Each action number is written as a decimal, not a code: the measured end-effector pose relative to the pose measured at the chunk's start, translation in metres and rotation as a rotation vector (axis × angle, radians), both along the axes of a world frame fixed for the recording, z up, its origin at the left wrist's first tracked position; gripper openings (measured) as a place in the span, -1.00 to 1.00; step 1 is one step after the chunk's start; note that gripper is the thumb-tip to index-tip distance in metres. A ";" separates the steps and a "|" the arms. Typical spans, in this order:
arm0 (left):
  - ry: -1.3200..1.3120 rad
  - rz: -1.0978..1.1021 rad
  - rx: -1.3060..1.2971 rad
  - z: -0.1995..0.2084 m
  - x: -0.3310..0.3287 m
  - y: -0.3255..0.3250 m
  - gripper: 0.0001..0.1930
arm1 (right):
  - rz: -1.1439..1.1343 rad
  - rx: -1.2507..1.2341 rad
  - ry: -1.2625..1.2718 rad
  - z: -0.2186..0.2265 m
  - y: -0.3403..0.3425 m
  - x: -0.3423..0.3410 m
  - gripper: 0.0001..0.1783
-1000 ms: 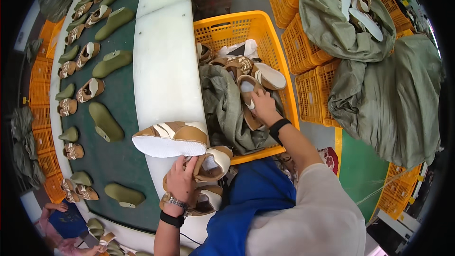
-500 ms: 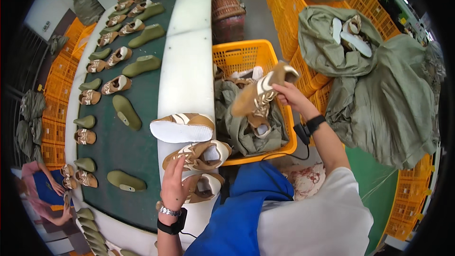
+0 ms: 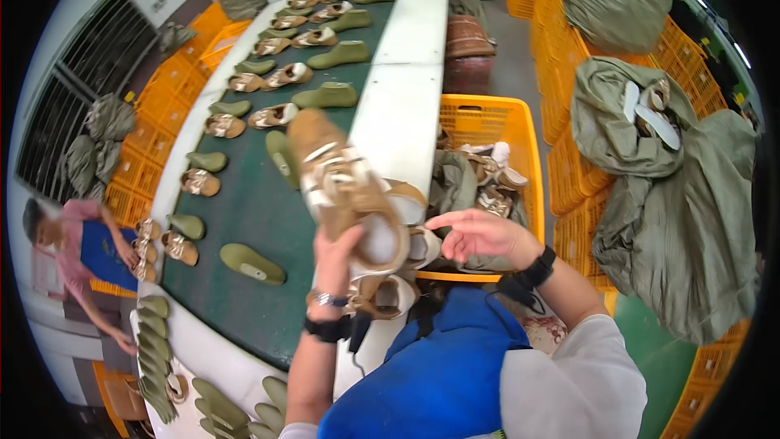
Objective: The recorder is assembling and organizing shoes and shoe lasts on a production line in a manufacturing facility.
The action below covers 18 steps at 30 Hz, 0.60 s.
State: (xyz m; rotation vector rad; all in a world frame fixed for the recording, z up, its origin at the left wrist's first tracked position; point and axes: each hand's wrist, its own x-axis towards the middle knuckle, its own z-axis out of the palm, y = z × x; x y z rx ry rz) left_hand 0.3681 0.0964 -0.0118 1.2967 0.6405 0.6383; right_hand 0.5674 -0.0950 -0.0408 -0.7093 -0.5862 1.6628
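Observation:
My left hand (image 3: 335,258) grips a brown sneaker (image 3: 345,183) with white stripes and laces. The sneaker is raised, toe pointing away, over the border between the green conveyor belt (image 3: 244,309) and the white ledge (image 3: 398,106). My right hand (image 3: 487,237) is empty, its index finger stretched out toward the heel side of the raised sneaker; whether it touches a shoe there is unclear. Behind and below the held one, more brown sneakers rest on the ledge, including one near my left wrist (image 3: 392,296). They are partly hidden.
A yellow crate (image 3: 533,171) with sneakers and olive cloth stands right of the ledge. Green shoe lasts (image 3: 252,263) and sneakers line the belt. Stacked yellow crates and an olive sack (image 3: 626,146) with shoes are at right. A co-worker (image 3: 101,248) stands at far left.
My right hand held a sneaker above the crate and is now empty, nearer the ledge. My left hand, empty before, now holds a sneaker up. The view has swung left.

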 end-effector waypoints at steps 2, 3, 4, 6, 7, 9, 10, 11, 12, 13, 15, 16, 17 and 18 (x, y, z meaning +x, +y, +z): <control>0.019 0.024 -0.125 0.006 -0.023 0.007 -0.57 | -0.181 -0.360 -0.360 -0.063 -0.020 0.047 -0.64; 0.024 0.066 -0.156 0.009 -0.030 0.008 -0.58 | -0.425 -0.570 -0.435 -0.114 -0.035 0.067 -0.68; 0.017 0.113 -0.126 0.011 -0.040 0.010 -0.58 | -0.635 -0.744 -0.534 -0.187 -0.054 0.090 -0.69; 0.054 0.189 -0.084 0.007 -0.059 0.013 -0.56 | -0.530 -0.890 -1.283 -0.236 -0.063 0.104 -0.54; 0.089 0.206 -0.084 0.003 -0.067 0.014 -0.55 | -0.575 -0.863 -1.396 -0.249 -0.057 0.105 -0.46; 0.166 0.247 -0.075 0.001 -0.071 0.009 -0.52 | -0.665 -0.792 -1.614 -0.269 -0.038 0.099 -0.30; 0.205 0.250 -0.070 -0.001 -0.074 0.008 -0.51 | -0.648 -1.099 -1.307 -0.273 -0.027 0.101 -0.10; 0.224 0.242 -0.069 0.004 -0.066 0.002 -0.50 | -0.881 -1.251 -1.182 -0.312 -0.030 0.103 -0.04; 0.246 0.260 -0.072 0.004 -0.067 -0.001 -0.49 | -0.856 -1.300 -1.004 -0.321 -0.030 0.099 -0.06; 0.271 0.277 -0.073 0.003 -0.067 -0.003 -0.48 | -0.893 -1.290 -0.844 -0.331 -0.034 0.092 -0.12; 0.245 0.292 -0.095 0.001 -0.068 -0.008 -0.45 | -1.040 -1.220 -0.564 -0.330 -0.043 0.083 -0.29; 0.236 0.298 -0.105 0.001 -0.071 -0.011 -0.43 | -1.137 -1.152 -0.430 -0.329 -0.051 0.077 -0.39; 0.216 0.275 -0.090 0.000 -0.073 -0.012 -0.42 | -1.180 -1.049 -0.286 -0.317 -0.063 0.080 -0.51; 0.190 0.260 -0.075 -0.002 -0.076 -0.013 -0.40 | -1.108 -0.977 -0.237 -0.290 -0.075 0.085 -0.53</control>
